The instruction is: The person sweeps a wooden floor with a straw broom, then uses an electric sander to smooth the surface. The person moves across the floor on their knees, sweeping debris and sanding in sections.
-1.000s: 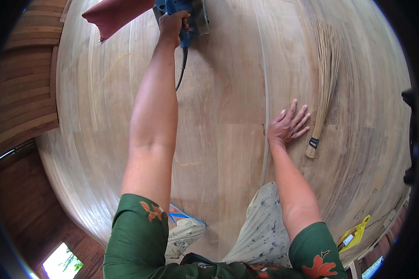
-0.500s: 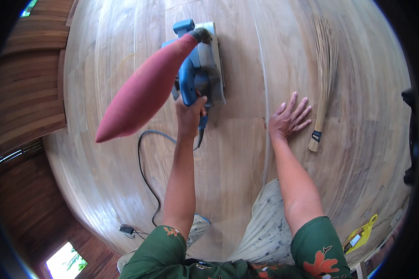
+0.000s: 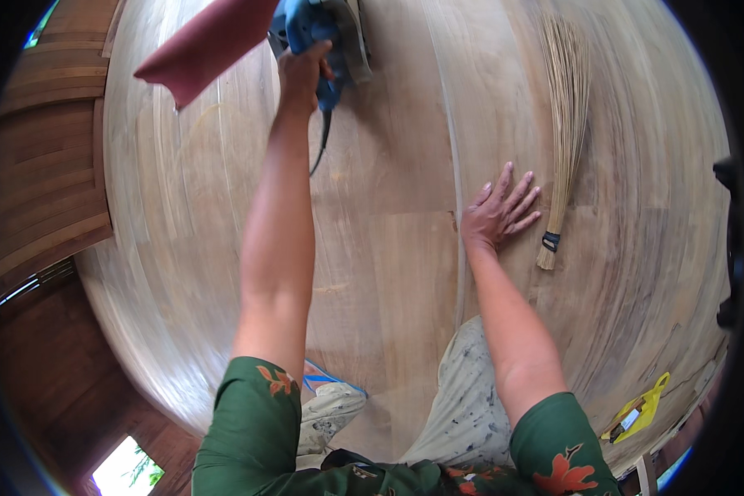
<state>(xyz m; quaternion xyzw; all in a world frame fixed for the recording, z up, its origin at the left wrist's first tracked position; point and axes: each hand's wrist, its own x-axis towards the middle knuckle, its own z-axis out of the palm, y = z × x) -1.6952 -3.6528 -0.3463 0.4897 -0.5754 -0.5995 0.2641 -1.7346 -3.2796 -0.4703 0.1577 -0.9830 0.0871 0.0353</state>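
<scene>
My left hand (image 3: 299,76) is wrapped round the rear handle of a blue belt sander (image 3: 307,23) at the top of the view, arm stretched far forward. The sander's front is cut off by the picture's upper edge. A dull red dust bag (image 3: 211,51) hangs off its left side, its far end creased. A dark power cord (image 3: 324,140) trails back from the handle and passes behind my forearm. My right hand (image 3: 496,215) lies flat on the wooden floor (image 3: 405,273), fingers spread, just left of a stick broom (image 3: 565,124) with a black-bound end.
Wooden panelled walls (image 3: 45,178) rise along the left. At the lower right lies a yellow plastic bag (image 3: 649,409) with small items on it. My knee in paint-spotted trousers (image 3: 471,388) rests near the middle bottom.
My left hand has pushed the sander forward and slightly left, partly out of view. The dust bag's end has gone from full to creased. My right hand stays flat on the floor.
</scene>
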